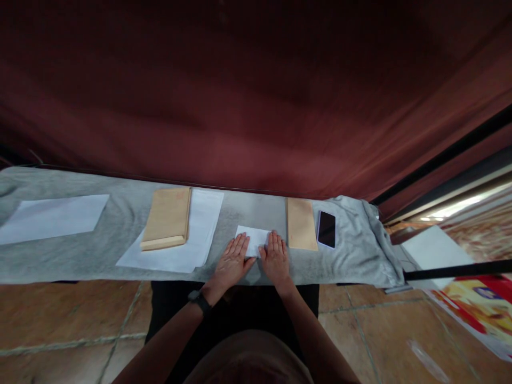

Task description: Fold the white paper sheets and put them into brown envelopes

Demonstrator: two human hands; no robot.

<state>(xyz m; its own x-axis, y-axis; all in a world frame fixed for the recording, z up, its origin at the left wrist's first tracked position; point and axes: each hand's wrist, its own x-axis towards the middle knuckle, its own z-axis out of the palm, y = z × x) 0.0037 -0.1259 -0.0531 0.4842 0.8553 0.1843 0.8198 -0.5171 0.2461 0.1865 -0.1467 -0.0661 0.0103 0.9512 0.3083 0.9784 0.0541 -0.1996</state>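
A small white piece of paper point(256, 238), apparently folded, lies on the grey cloth in front of me. My left hand point(232, 260) rests flat over its left end, fingers stretched out. On its right end lies my right hand point(275, 260), also flat with the fingers extended. Both thumbs point inward along the near edge of the paper. Left of my hands, a stack of brown envelopes point(168, 217) sits on top of white paper sheets point(206, 224). Close by on the right is another pile of brown envelopes point(303, 224).
A phone point(327, 229) lies right of the envelopes. Another white sheet point(56, 217) is at the far left. The grey cloth point(124, 213) covers a narrow table, with a dark red curtain point(240, 106) behind it. A black bar point(456, 270) and a red-yellow package point(480, 304) are at right.
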